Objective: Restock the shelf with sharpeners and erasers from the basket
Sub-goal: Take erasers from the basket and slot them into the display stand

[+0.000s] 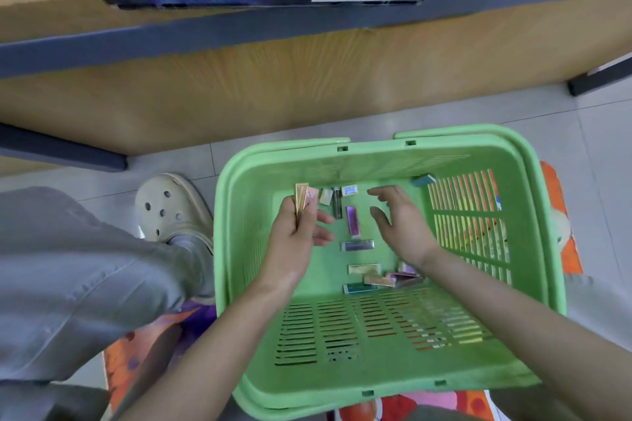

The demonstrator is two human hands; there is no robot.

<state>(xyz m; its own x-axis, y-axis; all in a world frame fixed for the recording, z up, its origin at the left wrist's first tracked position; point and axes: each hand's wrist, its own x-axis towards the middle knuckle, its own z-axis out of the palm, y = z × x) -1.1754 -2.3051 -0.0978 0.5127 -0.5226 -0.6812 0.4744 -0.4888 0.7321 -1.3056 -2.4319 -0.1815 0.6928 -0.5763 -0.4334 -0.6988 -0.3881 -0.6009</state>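
Now gathering. Left hand (297,232) pinches two slim gold and pink packs (304,198); right hand (400,222) hovers spread, empty, over loose packs (355,243) on the basket (533,181) floor. Next, likely: pick another glossy flat bar, then lift to the wood-grain shelf (307,58) above. Basket: green slotted plastic.

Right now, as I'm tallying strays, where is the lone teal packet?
Head view: the teal packet lies in the green basket's far right corner, against its slotted right wall, just beyond the right hand.
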